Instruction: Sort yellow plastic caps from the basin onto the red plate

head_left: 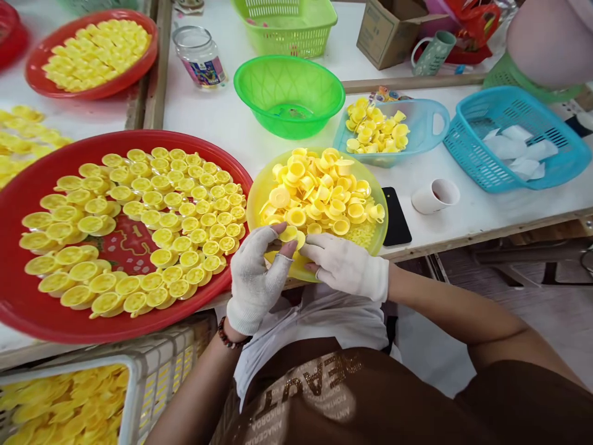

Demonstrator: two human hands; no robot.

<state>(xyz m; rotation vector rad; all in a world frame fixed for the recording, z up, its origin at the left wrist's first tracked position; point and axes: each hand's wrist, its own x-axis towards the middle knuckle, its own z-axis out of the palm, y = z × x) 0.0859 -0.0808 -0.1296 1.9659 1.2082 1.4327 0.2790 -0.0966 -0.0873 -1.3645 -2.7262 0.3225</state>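
Both my hands wear white gloves with bare fingertips and meet at the near edge of a yellow bowl (380, 232). My left hand (262, 266) pinches a small yellow cup piece (288, 233) between thumb and fingers. The fingers of my right hand (340, 262) are closed against the same piece from the right; part of them is hidden. Loose yellow cups (319, 191) are heaped in the bowl, with small yellow bits at its right side. On the left, a large red tray (115, 330) holds yellow cups standing in curved rows, with a bare patch in the middle.
Behind the bowl are a green basin (290, 93), a glass jar (199, 59) and a blue scoop tray (421, 123) of cups. Rightward lie a black phone (396, 216), a white cup (435, 196) and a blue basket (519, 136). A white crate (134, 395) stands low left.
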